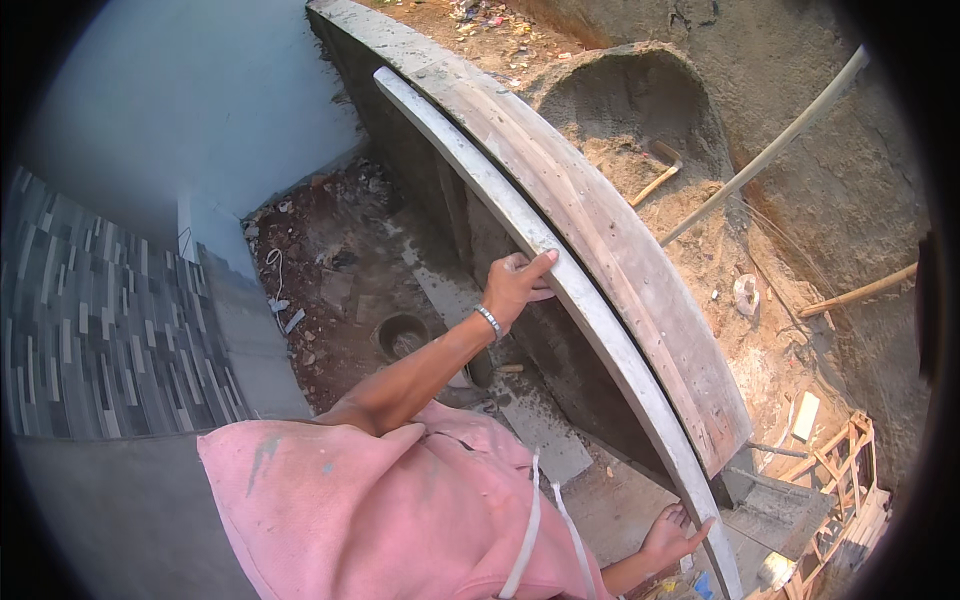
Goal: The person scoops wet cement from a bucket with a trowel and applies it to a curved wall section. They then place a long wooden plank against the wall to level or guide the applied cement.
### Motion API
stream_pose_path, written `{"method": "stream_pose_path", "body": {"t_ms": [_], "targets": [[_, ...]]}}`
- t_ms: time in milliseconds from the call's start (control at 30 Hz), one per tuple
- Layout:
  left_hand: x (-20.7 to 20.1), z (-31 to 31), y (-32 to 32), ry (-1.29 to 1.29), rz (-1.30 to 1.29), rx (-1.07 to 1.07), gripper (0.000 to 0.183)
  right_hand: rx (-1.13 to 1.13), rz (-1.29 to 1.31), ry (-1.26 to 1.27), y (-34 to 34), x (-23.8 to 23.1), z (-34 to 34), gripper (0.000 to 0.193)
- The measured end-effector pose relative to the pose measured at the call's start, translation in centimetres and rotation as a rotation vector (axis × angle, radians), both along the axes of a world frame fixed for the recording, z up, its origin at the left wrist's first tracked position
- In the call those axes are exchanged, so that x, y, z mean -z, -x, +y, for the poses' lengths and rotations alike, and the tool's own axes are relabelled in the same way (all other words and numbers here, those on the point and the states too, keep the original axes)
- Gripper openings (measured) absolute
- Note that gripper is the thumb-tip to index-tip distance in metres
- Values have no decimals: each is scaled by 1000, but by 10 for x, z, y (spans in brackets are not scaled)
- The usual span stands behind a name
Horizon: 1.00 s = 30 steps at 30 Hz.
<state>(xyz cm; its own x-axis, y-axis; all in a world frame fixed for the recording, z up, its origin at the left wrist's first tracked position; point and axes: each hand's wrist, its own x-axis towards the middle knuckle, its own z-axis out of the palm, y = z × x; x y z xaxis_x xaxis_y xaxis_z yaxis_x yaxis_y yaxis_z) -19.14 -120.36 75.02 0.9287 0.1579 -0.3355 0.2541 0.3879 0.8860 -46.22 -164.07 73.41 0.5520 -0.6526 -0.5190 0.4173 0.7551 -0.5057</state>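
Observation:
A long pale straightedge bar (600,325) runs from the upper middle down to the lower right, along the side of a rough plastered wall. My left hand (515,288), with a band at its wrist, grips the bar near its middle, thumb on the upper face and fingers under the near edge. Lower down, my right hand (670,540) holds the bar near its bottom end, the thumb laid across it and the fingers curled at its near side. Wooden boards (600,250) line the top of the wall, and a dark gap separates them from the bar.
Below on the left, a dark bucket (402,338) stands on rubble-strewn ground by a tiled wall (100,310). Beyond the wall are a sand hollow, a wooden-handled tool (657,180), a slanting pole (770,150) and a wooden frame (840,470). A mortar-stained board (775,510) lies near my right hand.

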Motion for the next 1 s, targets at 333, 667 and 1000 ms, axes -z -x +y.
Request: {"method": "stream_pose_path", "body": {"t_ms": [333,667,1000], "targets": [[-40,-4,11,39,-33,19,62,-2,12,93,9,-32,-12,59],[-58,-6,35,159,-116,-73,55,52,-83,187,22,-66,11,35],[44,59,89,365,366,-206,59,203,50,700,18,-95,148,85]]}}
